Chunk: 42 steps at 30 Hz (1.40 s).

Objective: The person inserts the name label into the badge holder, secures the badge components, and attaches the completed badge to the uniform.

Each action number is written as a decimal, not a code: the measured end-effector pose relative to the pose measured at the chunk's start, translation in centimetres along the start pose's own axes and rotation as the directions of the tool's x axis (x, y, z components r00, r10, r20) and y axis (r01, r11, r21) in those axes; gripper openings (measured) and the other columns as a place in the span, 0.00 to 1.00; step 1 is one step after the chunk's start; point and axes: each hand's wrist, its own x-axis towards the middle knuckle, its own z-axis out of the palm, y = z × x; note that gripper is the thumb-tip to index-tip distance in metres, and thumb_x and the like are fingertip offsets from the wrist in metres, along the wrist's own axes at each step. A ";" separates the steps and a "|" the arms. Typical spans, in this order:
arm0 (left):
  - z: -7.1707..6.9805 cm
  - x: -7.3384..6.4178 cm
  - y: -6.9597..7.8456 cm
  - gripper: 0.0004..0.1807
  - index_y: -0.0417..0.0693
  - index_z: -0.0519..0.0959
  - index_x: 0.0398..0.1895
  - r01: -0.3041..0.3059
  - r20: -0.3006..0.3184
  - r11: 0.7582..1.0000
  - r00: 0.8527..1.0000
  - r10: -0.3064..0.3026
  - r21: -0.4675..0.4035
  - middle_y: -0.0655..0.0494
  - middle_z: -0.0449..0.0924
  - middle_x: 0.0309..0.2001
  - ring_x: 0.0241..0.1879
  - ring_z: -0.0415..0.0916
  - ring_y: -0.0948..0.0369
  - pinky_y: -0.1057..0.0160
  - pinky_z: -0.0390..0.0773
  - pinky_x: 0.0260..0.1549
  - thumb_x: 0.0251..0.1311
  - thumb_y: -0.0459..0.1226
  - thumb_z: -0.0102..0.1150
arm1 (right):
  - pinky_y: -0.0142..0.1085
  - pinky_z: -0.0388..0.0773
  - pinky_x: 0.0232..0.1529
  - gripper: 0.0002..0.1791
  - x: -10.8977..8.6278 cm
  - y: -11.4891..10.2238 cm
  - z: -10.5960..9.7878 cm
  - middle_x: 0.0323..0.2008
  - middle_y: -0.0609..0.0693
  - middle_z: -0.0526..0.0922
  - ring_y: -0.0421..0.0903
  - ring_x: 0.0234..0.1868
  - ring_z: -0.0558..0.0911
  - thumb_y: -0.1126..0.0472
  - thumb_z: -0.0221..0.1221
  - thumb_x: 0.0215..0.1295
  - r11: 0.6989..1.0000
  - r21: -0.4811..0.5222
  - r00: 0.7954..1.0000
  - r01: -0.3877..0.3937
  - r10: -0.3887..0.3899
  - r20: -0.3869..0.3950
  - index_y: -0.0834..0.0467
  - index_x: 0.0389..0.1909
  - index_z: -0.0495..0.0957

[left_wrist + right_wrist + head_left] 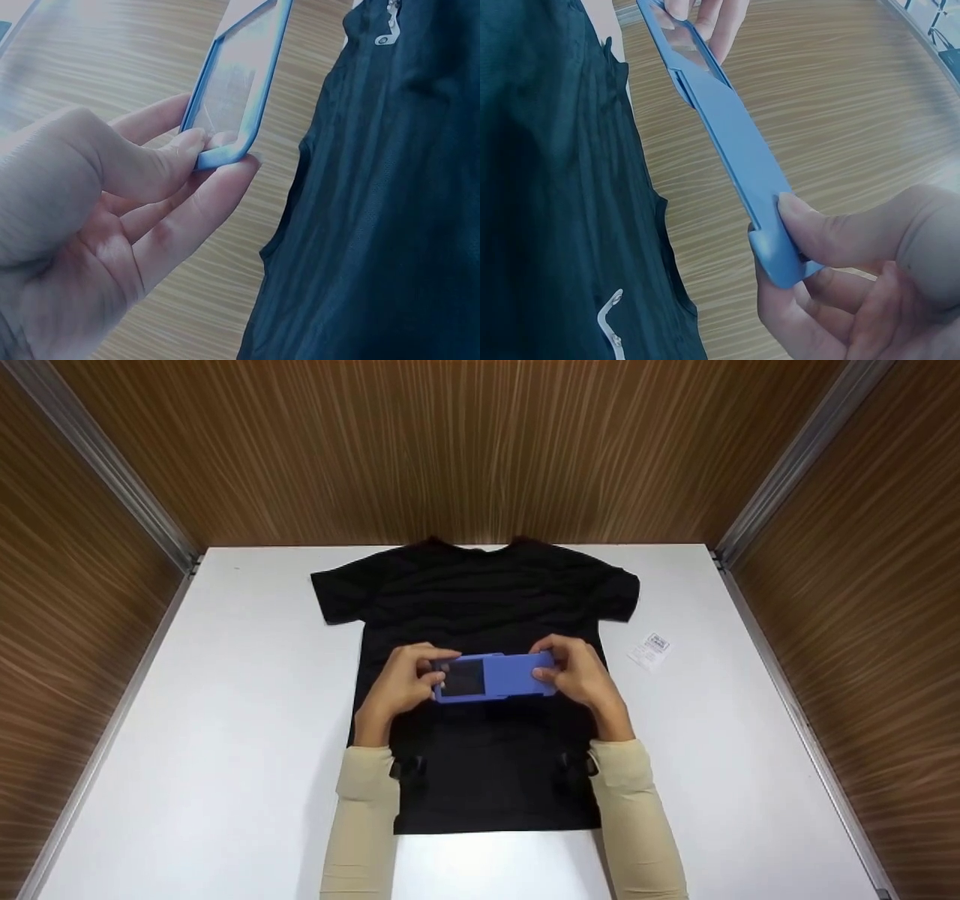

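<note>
A blue card holder point(514, 675), made of a framed clear window and a solid sliding panel, is held level above a black T-shirt point(480, 776). My left hand point(405, 679) pinches the window end between thumb and fingers. At the other end, my right hand point(579, 671) grips the solid blue part, thumb on its face. The panel point(739, 150) sits partly drawn out of the window frame point(259, 112), leaving the see-through window uncovered. Through it fingertips are visible, and no card shows there.
The T-shirt lies spread flat, collar at the far side, on a white table point(225, 735). A small white printed paper card point(649, 651) lies right of the shirt. Wood-grain walls point(465, 450) with metal rails point(787, 457) enclose the back and sides.
</note>
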 end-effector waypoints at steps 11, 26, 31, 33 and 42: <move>-0.8 -0.4 -0.3 0.25 0.44 0.87 0.55 0.027 -0.040 0.999 0.999 -0.026 0.028 0.44 0.84 0.40 0.30 0.77 0.59 0.69 0.74 0.25 0.57 0.17 0.60 | 0.29 0.76 0.30 0.12 0.0 0.4 -0.5 0.34 0.62 0.86 0.45 0.30 0.78 0.77 0.68 0.57 0.999 0.035 1.000 -0.008 0.009 -0.010 0.65 0.42 0.84; -1.7 -0.8 -0.6 0.23 0.46 0.88 0.53 0.059 -0.105 0.998 0.993 -0.055 0.037 0.45 0.84 0.39 0.28 0.75 0.59 0.69 0.75 0.24 0.59 0.18 0.60 | 0.32 0.76 0.32 0.13 0.0 0.8 -1.0 0.33 0.60 0.85 0.46 0.31 0.78 0.75 0.68 0.58 1.000 -0.013 1.000 -0.022 0.022 -0.001 0.63 0.43 0.84; -1.9 -0.9 -0.5 0.23 0.45 0.87 0.54 0.068 -0.102 0.998 0.993 -0.066 0.017 0.44 0.83 0.39 0.28 0.79 0.58 0.70 0.77 0.22 0.60 0.18 0.59 | 0.31 0.76 0.33 0.13 0.1 0.9 -0.8 0.34 0.60 0.86 0.45 0.31 0.78 0.75 0.69 0.58 0.999 -0.010 0.999 -0.041 0.042 0.008 0.63 0.43 0.85; -2.0 -0.9 -0.5 0.24 0.46 0.87 0.55 0.072 -0.098 0.997 0.993 -0.070 0.012 0.44 0.83 0.39 0.28 0.81 0.57 0.70 0.78 0.22 0.61 0.18 0.58 | 0.31 0.76 0.33 0.13 0.1 1.0 -0.6 0.34 0.60 0.86 0.45 0.31 0.79 0.75 0.69 0.58 0.999 -0.013 0.999 -0.048 0.048 0.011 0.63 0.43 0.85; -1.8 -0.9 -0.3 0.23 0.46 0.87 0.55 0.081 -0.097 0.997 0.992 -0.079 0.020 0.44 0.83 0.40 0.29 0.82 0.56 0.69 0.78 0.23 0.61 0.19 0.59 | 0.35 0.75 0.32 0.13 0.5 1.7 0.1 0.28 0.55 0.84 0.45 0.29 0.77 0.73 0.71 0.56 0.996 -0.057 0.997 -0.075 0.076 0.018 0.61 0.42 0.85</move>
